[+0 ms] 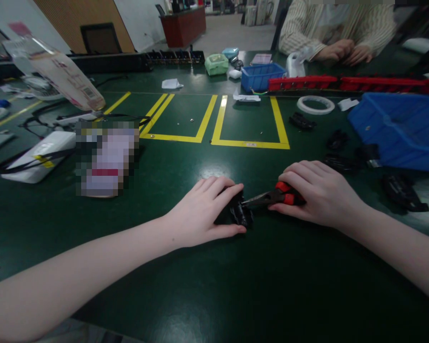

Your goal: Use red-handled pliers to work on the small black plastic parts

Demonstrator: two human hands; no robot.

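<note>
My left hand (203, 212) is closed around a small black part (241, 214), thumb on the near side and fingers over the far side. My right hand (316, 193) grips needle-nose pliers (268, 197) by their red and black handles. The pliers point left, and their tips meet the black part; whether the jaws pinch anything is too small to tell. Much of the part is covered by my left fingers. Both hands rest low over the dark green table (207, 276).
Several black parts (402, 193) lie at the right beside a large blue bin (400, 128). A tape roll (315, 105) sits behind them. At the left are a phone (110, 159), a white box (39, 157) and a tilted bottle (64, 76). Across the table sits a person (338, 28), hands together.
</note>
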